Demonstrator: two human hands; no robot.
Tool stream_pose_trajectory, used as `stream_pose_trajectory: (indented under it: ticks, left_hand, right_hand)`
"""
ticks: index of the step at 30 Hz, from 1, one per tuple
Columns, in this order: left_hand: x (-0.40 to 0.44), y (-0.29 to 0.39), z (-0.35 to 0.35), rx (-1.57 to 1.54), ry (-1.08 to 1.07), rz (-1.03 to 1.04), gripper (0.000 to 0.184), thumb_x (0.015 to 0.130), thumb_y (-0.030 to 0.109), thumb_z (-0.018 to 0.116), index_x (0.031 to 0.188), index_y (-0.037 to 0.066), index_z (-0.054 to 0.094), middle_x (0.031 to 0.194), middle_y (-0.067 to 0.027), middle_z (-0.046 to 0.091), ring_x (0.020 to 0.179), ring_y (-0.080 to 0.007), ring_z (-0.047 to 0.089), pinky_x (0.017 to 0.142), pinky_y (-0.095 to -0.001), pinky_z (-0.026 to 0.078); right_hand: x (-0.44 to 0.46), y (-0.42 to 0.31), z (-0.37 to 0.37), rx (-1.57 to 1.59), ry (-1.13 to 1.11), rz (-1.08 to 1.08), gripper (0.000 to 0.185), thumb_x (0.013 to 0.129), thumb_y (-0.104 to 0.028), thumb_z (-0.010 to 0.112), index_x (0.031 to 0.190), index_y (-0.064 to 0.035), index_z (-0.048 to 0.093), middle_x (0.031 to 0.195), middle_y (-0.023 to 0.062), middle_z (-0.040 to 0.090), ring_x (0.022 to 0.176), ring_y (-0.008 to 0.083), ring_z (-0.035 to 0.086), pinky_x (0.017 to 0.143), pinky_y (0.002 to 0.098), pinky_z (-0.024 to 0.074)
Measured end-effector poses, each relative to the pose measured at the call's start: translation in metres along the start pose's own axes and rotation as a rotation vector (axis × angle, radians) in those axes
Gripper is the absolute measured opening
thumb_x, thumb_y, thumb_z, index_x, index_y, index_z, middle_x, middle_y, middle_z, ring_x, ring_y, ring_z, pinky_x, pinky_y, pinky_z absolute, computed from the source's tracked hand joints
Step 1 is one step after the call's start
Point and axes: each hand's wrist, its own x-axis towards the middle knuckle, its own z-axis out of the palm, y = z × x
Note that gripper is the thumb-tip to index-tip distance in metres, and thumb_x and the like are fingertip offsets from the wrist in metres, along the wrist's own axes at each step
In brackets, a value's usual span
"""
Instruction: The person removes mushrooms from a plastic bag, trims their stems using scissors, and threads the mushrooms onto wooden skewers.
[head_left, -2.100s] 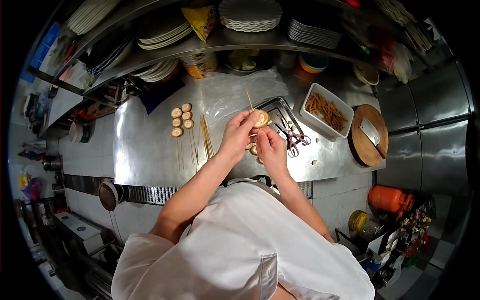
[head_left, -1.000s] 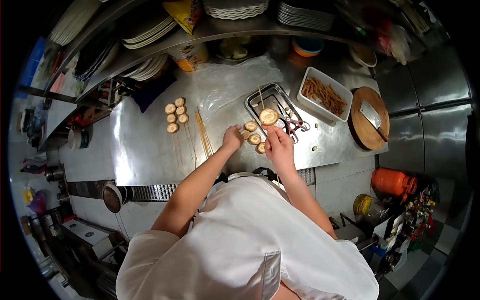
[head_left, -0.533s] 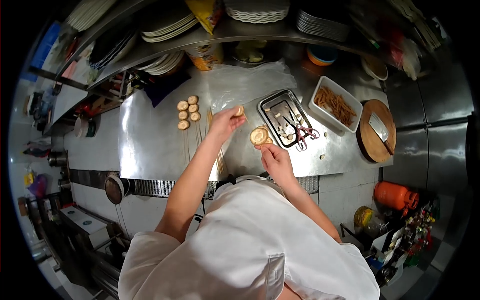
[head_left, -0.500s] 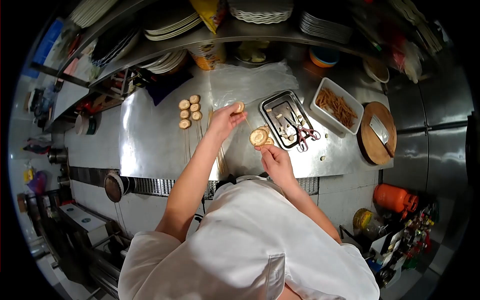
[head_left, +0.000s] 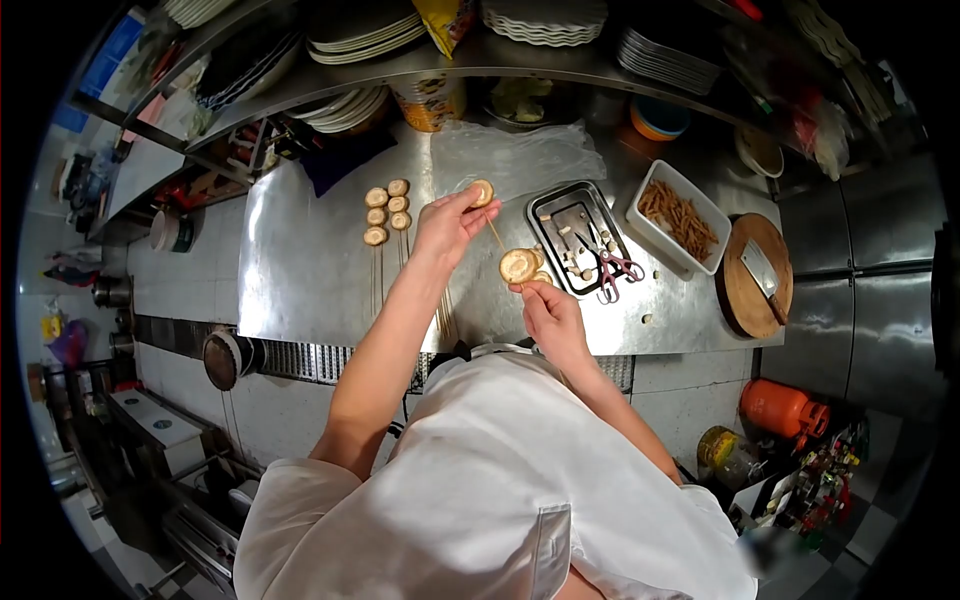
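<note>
My left hand [head_left: 450,228] is closed, its fingertips pinching a small round mushroom cap [head_left: 482,192] above the middle of the steel table. A thin wooden skewer [head_left: 496,234] runs from that cap down toward a larger mushroom cap [head_left: 517,266]. My right hand [head_left: 554,316], also closed, pinches at the lower edge of this larger cap. More mushroom pieces [head_left: 541,262] show partly behind it, beside the black-rimmed tray [head_left: 540,243]. To the left lie two rows of skewered mushrooms [head_left: 376,216]. Loose skewers [head_left: 446,318] lie under my left forearm.
In the tray are mushroom bits and scissors [head_left: 610,272]. Right of it stand a white tub [head_left: 688,262] of brown strips and a round board [head_left: 745,300] with a cleaver [head_left: 762,268]. A plastic sheet [head_left: 530,155] lies behind; a plate-laden shelf [head_left: 560,76] overhangs the back.
My left hand has moved slightly away from my right, so a longer stretch of skewer shows between the two mushroom caps. The whole view has shifted a little.
</note>
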Motion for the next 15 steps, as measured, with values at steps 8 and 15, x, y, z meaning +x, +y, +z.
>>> stream_pose_trajectory:
  ticks: [8,15]
  left_hand:
    - [-0.012,-0.006,0.016,0.031,-0.038,-0.010,0.027,0.097,0.011,0.064,0.116,-0.009,0.059,0.112,-0.0188,0.067,0.103,-0.0326,0.069,0.091,-0.0373,0.059]
    - [-0.022,-0.010,0.038,0.030,-0.063,0.024,0.025,0.097,0.012,0.064,0.112,-0.008,0.059,0.109,-0.0185,0.067,0.102,-0.0318,0.070,0.088,-0.0388,0.059]
  right_hand:
    - [0.000,0.003,0.001,-0.012,0.042,-0.045,0.024,0.105,-0.014,0.049,0.112,0.0017,0.067,0.058,-0.0089,0.040,0.047,0.0013,0.032,0.044,0.0207,0.0246]
    - [0.005,-0.002,0.005,-0.013,0.094,-0.120,0.024,0.105,-0.012,0.049,0.114,0.0022,0.066,0.059,-0.0094,0.040,0.048,0.0006,0.031,0.044,0.0209,0.0237]
